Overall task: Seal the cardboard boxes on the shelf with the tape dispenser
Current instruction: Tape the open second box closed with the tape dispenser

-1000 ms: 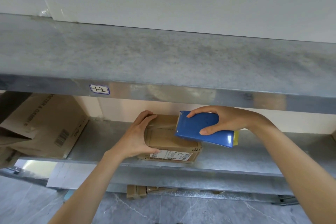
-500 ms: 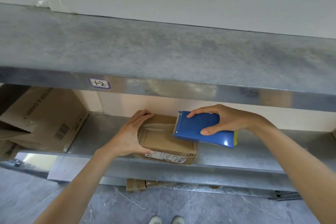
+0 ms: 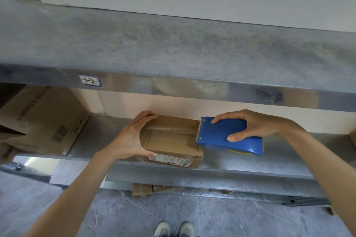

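Two grips near the shelf front edge: my left hand curls round the light-looking, crushable cardboard box; right hand clasps the rigid tape dispenser.

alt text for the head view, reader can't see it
A person's left hand holds a small cardboard box on a metal shelf while the right hand grips a blue tape dispenser at the box's right end. A larger cardboard box lies further left.

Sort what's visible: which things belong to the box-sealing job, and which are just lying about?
Job: small cardboard box, blue tape dispenser, left hand, right hand; large cardboard box, possibly awaiting sealing.
Lying about: cardboard pieces under the shelf, shelf label.
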Available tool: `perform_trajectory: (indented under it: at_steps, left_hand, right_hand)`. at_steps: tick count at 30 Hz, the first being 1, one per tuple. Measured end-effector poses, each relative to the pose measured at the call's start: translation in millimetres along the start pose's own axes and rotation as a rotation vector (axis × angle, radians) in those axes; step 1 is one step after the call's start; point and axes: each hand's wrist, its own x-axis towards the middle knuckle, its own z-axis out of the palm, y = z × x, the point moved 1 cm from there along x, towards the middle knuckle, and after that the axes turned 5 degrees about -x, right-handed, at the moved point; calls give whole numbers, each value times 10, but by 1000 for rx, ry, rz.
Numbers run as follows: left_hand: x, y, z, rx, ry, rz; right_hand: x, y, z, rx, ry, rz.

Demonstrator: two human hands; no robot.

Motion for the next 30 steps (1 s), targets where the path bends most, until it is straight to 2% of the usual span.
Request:
perform_trajectory:
  at_steps: [11, 30]
  left_hand:
    - [-8, 42, -17, 9, -4, -6]
    - [8, 11, 8, 16, -17, -25]
  right_hand:
    - [-289, 306, -97, 12, 21, 45]
    - [-55, 407, 21, -52, -19, 124]
